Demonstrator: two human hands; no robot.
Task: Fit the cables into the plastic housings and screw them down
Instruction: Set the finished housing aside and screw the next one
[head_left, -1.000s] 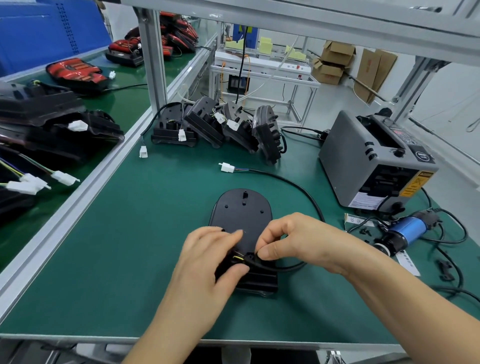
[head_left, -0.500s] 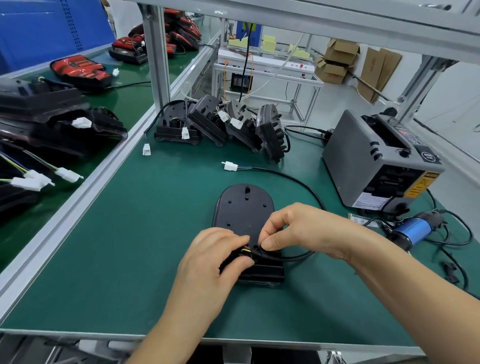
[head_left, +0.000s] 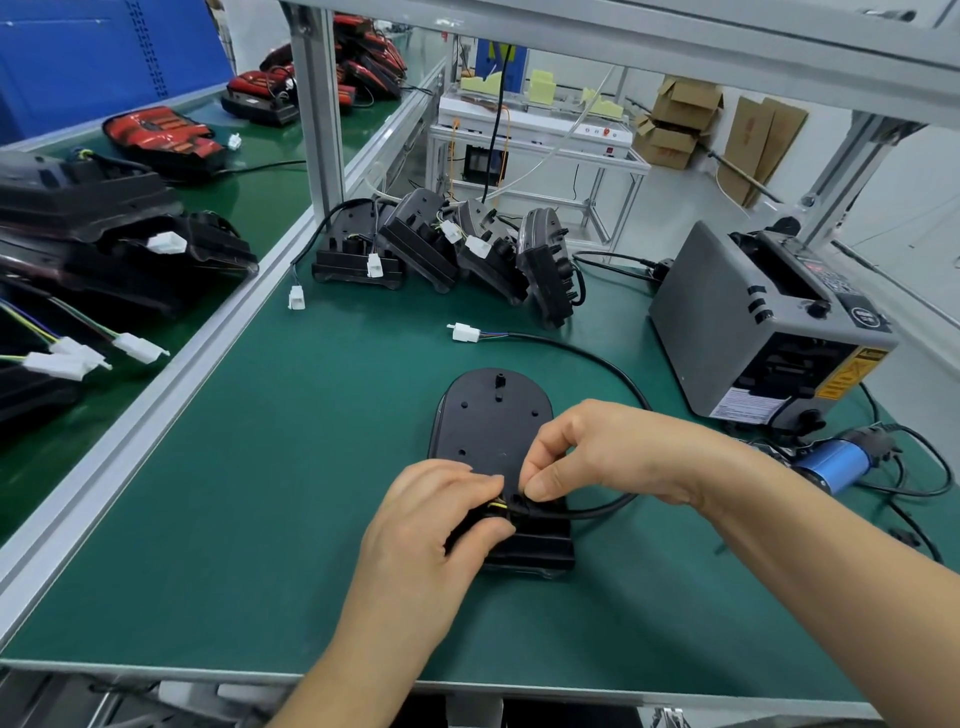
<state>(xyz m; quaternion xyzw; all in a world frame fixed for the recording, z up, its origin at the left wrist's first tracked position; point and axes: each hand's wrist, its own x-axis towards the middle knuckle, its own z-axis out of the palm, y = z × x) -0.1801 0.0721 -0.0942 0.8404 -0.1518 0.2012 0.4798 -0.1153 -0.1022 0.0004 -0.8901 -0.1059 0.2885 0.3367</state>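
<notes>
Black plastic housing: flat on green bench mat, near centre, its near end partly covered by both hands. Left hand grips its near left edge. Right hand pinches black cable at the housing. The seating itself is hidden by fingers. Cable loops right, then far, to a white connector.

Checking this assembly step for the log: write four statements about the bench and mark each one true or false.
1. The right hand pinches the black cable at the black housing. True.
2. The cable's white connector is plugged into the grey tape dispenser. False: it lies loose on the green mat, apart from the dispenser.
3. The blue electric screwdriver lies unheld on the mat, right of the hands. True.
4. The left hand lies flat on the mat, away from the housing. False: it grips the housing's near end.
</notes>
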